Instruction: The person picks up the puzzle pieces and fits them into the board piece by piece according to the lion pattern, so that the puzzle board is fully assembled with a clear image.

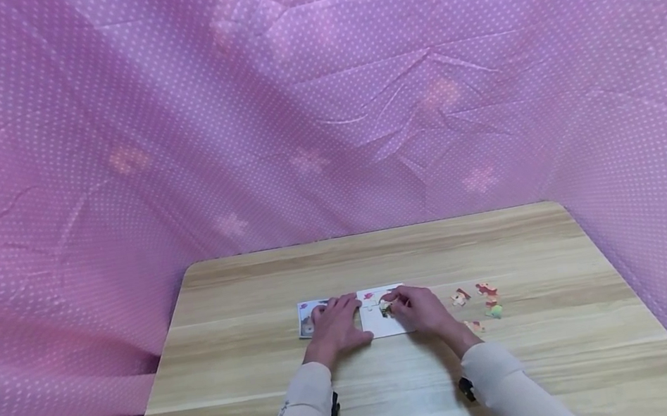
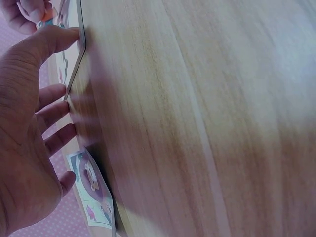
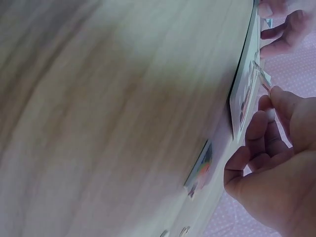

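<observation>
A white puzzle board [image 1: 385, 328] lies on the table, with several pieces along its far part. My left hand [image 1: 338, 324] rests at the board's left side, fingers spread. Its thumb [image 2: 64, 38] touches the board's edge in the left wrist view. Over the board, my right hand [image 1: 422, 308] pinches a small puzzle piece [image 3: 263, 78] between thumb and fingertips. That piece is tilted against the board, and its printed face is mostly hidden. Partly under the left hand in the head view is a printed picture card [image 1: 306, 320].
Several loose puzzle pieces lie right of the board, among them a red and white piece [image 1: 460, 297] and a green one [image 1: 494, 311]. The wooden table [image 1: 392, 399] meets a pink dotted curtain [image 1: 330, 187] at its back and sides.
</observation>
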The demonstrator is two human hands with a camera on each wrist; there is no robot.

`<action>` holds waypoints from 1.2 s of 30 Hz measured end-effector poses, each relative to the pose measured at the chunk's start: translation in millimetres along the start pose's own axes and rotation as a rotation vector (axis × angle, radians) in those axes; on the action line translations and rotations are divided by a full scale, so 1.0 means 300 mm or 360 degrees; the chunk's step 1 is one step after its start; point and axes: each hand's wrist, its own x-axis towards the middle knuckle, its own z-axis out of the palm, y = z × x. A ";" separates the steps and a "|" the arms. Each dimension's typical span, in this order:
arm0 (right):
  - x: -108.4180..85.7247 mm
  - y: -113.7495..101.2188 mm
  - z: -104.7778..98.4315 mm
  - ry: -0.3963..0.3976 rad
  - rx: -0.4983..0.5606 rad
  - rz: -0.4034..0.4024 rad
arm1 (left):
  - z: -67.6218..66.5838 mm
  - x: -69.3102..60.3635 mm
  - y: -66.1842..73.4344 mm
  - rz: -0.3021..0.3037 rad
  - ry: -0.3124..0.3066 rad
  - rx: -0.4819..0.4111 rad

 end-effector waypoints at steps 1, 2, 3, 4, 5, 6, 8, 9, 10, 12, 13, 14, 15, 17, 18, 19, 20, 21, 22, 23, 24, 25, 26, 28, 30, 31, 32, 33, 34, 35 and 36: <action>0.002 -0.003 0.003 -0.0004 0.0002 0.0007 | -0.002 0.000 -0.001 0.0003 0.0003 -0.0002; 0.004 -0.006 0.006 -0.0010 0.0004 0.0011 | -0.004 0.001 -0.003 0.0005 0.0000 0.0001; 0.006 -0.010 0.009 -0.0016 0.0006 0.0013 | -0.006 0.002 -0.005 0.0008 -0.0001 0.0002; 0.008 -0.015 0.011 -0.0022 0.0004 0.0025 | -0.008 0.003 -0.008 0.0011 0.0000 0.0000; 0.011 -0.020 0.014 -0.0022 0.0003 0.0027 | -0.010 0.004 -0.010 0.0015 0.0002 -0.0001; 0.013 -0.024 0.017 -0.0022 -0.0001 0.0026 | -0.011 0.005 -0.012 0.0019 0.0006 -0.0003; 0.020 -0.034 0.023 -0.0016 -0.0003 0.0018 | -0.014 0.007 -0.016 0.0028 0.0010 -0.0002; 0.024 -0.038 0.026 -0.0011 -0.0011 0.0019 | -0.015 0.008 -0.018 0.0030 0.0012 -0.0003; 0.028 -0.042 0.031 -0.0006 -0.0021 0.0014 | -0.016 0.009 -0.020 0.0032 0.0013 0.0000; 0.036 -0.049 0.040 0.0005 -0.0040 0.0001 | -0.018 0.012 -0.022 0.0034 0.0006 0.0003; 0.039 -0.053 0.045 0.0011 -0.0050 -0.0002 | -0.019 0.013 -0.023 0.0035 0.0005 0.0000; 0.043 -0.056 0.050 0.0014 -0.0058 -0.0004 | -0.020 0.015 -0.025 0.0036 0.0002 -0.0002; 0.046 -0.059 0.055 0.0018 -0.0068 -0.0006 | -0.020 0.017 -0.026 0.0037 0.0000 -0.0007; 0.052 -0.065 0.065 0.0016 -0.0078 -0.0007 | -0.018 0.020 -0.030 0.0043 0.0002 -0.0022; 0.055 -0.067 0.069 0.0014 -0.0079 -0.0003 | -0.017 0.022 -0.032 0.0048 0.0006 -0.0028; 0.056 -0.070 0.072 0.0010 -0.0075 0.0002 | -0.015 0.024 -0.034 0.0054 0.0012 -0.0028; 0.058 -0.073 0.074 0.0006 -0.0075 0.0008 | -0.014 0.027 -0.037 0.0059 0.0012 -0.0026; 0.059 -0.075 0.076 0.0005 -0.0077 0.0013 | -0.012 0.029 -0.040 0.0064 0.0013 -0.0024; 0.060 -0.078 0.077 0.0006 -0.0081 0.0014 | -0.012 0.031 -0.042 0.0068 0.0014 -0.0019; 0.060 -0.082 0.077 0.0008 -0.0078 0.0014 | -0.013 0.031 -0.045 0.0072 0.0014 -0.0013; 0.061 -0.085 0.078 0.0008 -0.0074 0.0018 | -0.014 0.032 -0.046 0.0074 0.0014 -0.0014; 0.062 -0.087 0.080 0.0009 -0.0075 0.0018 | -0.015 0.033 -0.048 0.0076 0.0015 -0.0017; 0.063 -0.089 0.082 0.0009 -0.0074 0.0018 | -0.018 0.033 -0.049 0.0075 0.0015 -0.0020; 0.067 -0.093 0.086 0.0009 -0.0089 0.0010 | -0.023 0.033 -0.052 0.0076 0.0018 -0.0028; 0.072 -0.096 0.094 0.0006 -0.0123 0.0022 | -0.026 0.034 -0.055 0.0077 0.0019 -0.0031; 0.074 -0.097 0.097 0.0006 -0.0145 0.0028 | -0.026 0.036 -0.057 0.0080 0.0018 -0.0027; 0.076 -0.097 0.101 0.0009 -0.0173 0.0029 | -0.025 0.037 -0.059 0.0082 0.0013 -0.0024; 0.079 -0.098 0.105 0.0015 -0.0199 0.0028 | -0.024 0.039 -0.061 0.0084 0.0007 -0.0020; 0.081 -0.098 0.108 0.0023 -0.0222 0.0039 | -0.022 0.041 -0.064 0.0091 0.0007 -0.0017; 0.083 -0.098 0.112 0.0033 -0.0252 0.0046 | -0.020 0.044 -0.066 0.0094 0.0002 -0.0015; 0.084 -0.098 0.115 0.0044 -0.0272 0.0051 | -0.018 0.046 -0.068 0.0098 -0.0002 -0.0011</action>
